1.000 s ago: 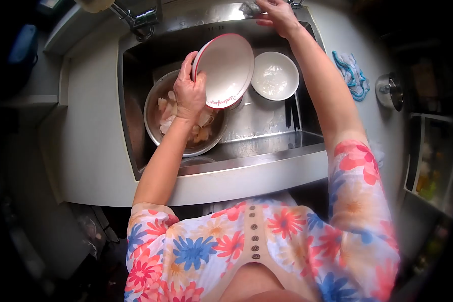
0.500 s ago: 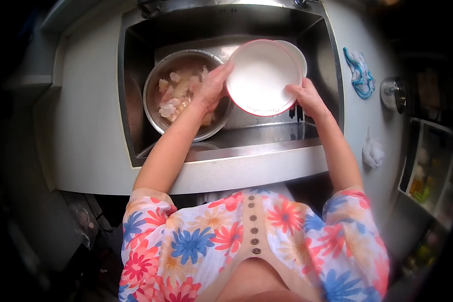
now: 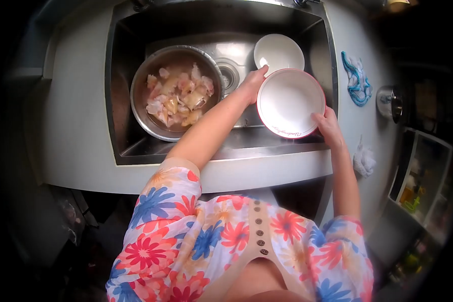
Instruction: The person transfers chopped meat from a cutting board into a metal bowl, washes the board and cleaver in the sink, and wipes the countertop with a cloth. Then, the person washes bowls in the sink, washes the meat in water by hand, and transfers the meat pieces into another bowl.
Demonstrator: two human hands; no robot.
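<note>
A white bowl with a red rim (image 3: 290, 105) is held over the right part of the sink, its inside facing up and bare. My left hand (image 3: 255, 86) grips its upper left rim, with most fingers hidden. On the lower right side my right hand (image 3: 329, 128) holds the rim, thumb over the edge. Just behind it a second white bowl (image 3: 278, 50) sits in the sink. To the left stands a steel basin (image 3: 140, 108), where pale raw meat pieces (image 3: 178, 95) lie in cloudy water.
The steel sink (image 3: 186, 5) is set in a white counter (image 3: 80, 116), with a drain (image 3: 227, 75) beside the basin. Along the right lie a blue-and-white cloth (image 3: 356, 80), a crumpled white cloth (image 3: 364, 161) and a metal container (image 3: 389, 103).
Both hands have moved the red-rimmed bowl right and toward me, away from the basin. More of the second bowl and the meat now shows.
</note>
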